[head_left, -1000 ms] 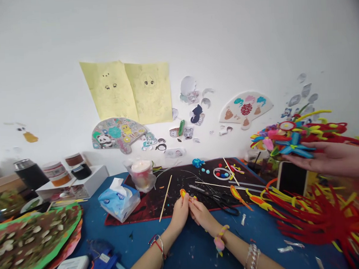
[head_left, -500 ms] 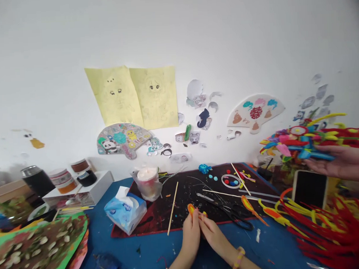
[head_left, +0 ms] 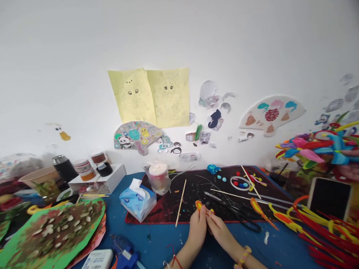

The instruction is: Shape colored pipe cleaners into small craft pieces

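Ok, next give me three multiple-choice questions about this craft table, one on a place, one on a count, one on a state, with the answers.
1. Where is the blue glue gun? A on the dark mat; B on the white shelf; C on the blue table.
2. How many yellow paper sheets hang on the wall? A two; B one; C four.
3. What are the left hand and right hand doing? A cutting with scissors; B pinching a small orange piece; C lying flat.

Answers: 1 C, it lies at the table's near edge. 2 A, two sheets hang side by side. 3 B, both hands' fingertips meet on it.
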A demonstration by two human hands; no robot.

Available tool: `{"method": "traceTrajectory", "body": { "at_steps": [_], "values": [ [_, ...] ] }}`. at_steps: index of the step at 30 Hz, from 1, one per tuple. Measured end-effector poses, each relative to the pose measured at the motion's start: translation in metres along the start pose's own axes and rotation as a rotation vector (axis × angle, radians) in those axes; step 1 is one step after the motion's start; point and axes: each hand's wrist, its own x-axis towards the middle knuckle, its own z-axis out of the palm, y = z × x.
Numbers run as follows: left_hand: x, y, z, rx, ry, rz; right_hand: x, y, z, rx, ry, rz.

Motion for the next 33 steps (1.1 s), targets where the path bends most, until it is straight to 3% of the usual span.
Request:
{"method": "traceTrajectory", "body": {
  "at_steps": [11,19,33],
  "values": [
    [0.003,0.0,0.0,-0.001,-0.01,0.005,-0.001,-0.014,0.001,-0.045,0.005,-0.059],
    [0.001,0.005,0.0,-0.038,-0.015,-0.011,0.0,-0.011,0.003,-0.071,0.036,-0.129],
    [-0.002,0.006,-0.002,0.012,0.022,-0.062,-0.002,-0.01,0.009,0.016,0.046,-0.083]
  ]
}}
